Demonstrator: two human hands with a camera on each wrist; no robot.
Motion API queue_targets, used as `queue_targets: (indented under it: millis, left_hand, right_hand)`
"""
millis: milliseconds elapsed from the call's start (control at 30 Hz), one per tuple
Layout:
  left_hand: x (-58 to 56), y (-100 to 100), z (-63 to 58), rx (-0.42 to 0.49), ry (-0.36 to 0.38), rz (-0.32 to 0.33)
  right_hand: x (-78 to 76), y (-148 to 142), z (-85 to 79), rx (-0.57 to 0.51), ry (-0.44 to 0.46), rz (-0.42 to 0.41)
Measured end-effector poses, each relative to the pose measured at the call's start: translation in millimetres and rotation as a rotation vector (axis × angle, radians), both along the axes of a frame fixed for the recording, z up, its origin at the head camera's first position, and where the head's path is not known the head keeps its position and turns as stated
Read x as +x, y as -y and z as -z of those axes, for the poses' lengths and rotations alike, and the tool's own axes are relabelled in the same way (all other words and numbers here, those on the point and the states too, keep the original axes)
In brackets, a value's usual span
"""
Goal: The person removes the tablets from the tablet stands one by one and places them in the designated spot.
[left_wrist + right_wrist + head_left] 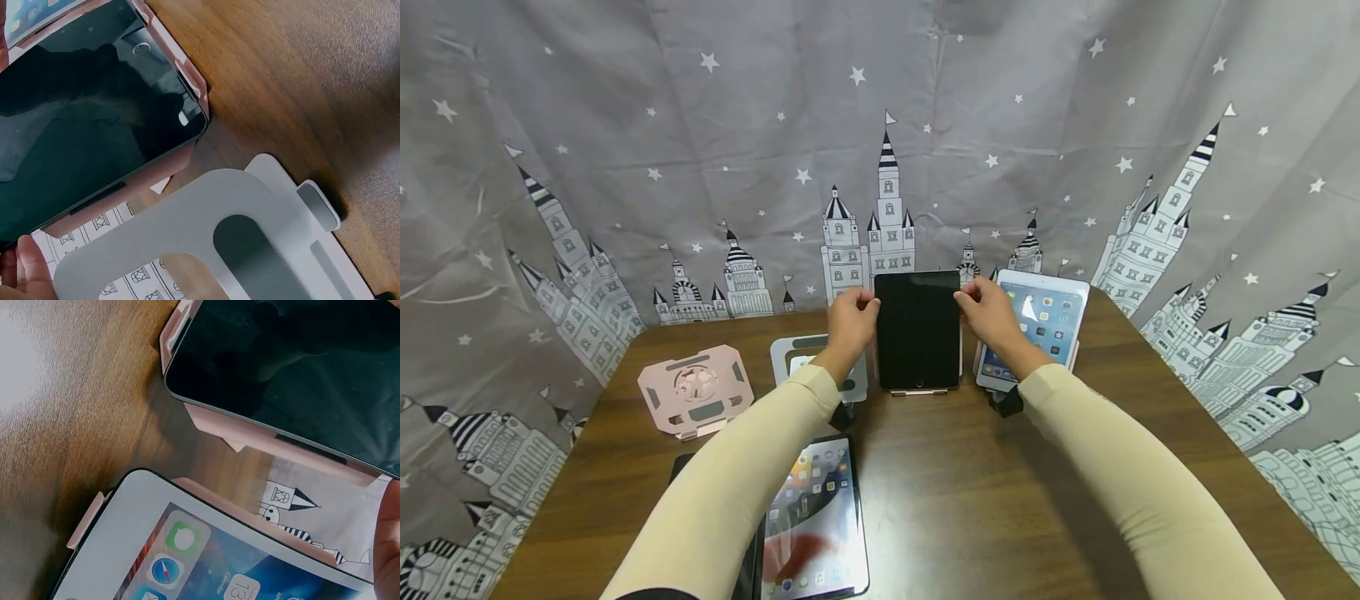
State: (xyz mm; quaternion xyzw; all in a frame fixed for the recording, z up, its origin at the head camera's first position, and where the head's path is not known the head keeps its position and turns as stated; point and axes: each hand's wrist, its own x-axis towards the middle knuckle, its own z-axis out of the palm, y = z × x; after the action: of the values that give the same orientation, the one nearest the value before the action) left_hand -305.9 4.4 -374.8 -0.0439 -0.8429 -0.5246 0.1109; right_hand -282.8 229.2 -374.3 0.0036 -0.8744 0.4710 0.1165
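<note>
A dark-screened tablet (pixel 918 333) stands upright, tilted back, on a pink tablet stand (pixel 919 392) at the back middle of the table. At its upper left edge my left hand (pixel 852 325) pinches it between thumb and fingers. My right hand (pixel 991 317) pinches the opposite upper edge. In the left wrist view the tablet's lower edge sits in the stand's lip (pixel 192 81); only the fingertips (pixel 34 269) of the left hand show. Part of a right finger (pixel 387 540) appears in the right wrist view, at the tablet's edge.
Close on the right, a white tablet (pixel 1045 312) with a lit screen leans on another stand. A grey stand (pixel 187 212) is just left of the dark tablet. Farther left lies a pink stand (pixel 696 390). A lit tablet (pixel 820 525) lies in front, partly behind the left sleeve.
</note>
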Motion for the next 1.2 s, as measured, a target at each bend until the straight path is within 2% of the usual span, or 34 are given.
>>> queue_targets:
  millis: [267,500,633,867,1200]
  left_hand:
    - [4.9,3.4,-4.9,0.071,-0.029,0.024]
    - [11.3,8.5,-5.7,0.07,-0.05,0.045]
    - [18.9,13.3,-4.3,0.084,-0.021,0.055]
    - [29.5,22.2,2.7,0.169,0.077,0.079]
    - [44.1,30.5,8.5,0.198,0.141,0.097]
  right_hand:
    - [5.3,2.1,-5.2,-0.047,-0.011,0.007]
    - [11.6,2.2,-5.2,-0.036,-0.024,-0.005]
    - [17.0,3.8,-2.3,-0.045,-0.024,-0.021]
    - [26.8,9.8,1.1,-0.06,-0.008,-0.042]
    - [40.6,13.7,7.1,-0.09,0.038,-0.073]
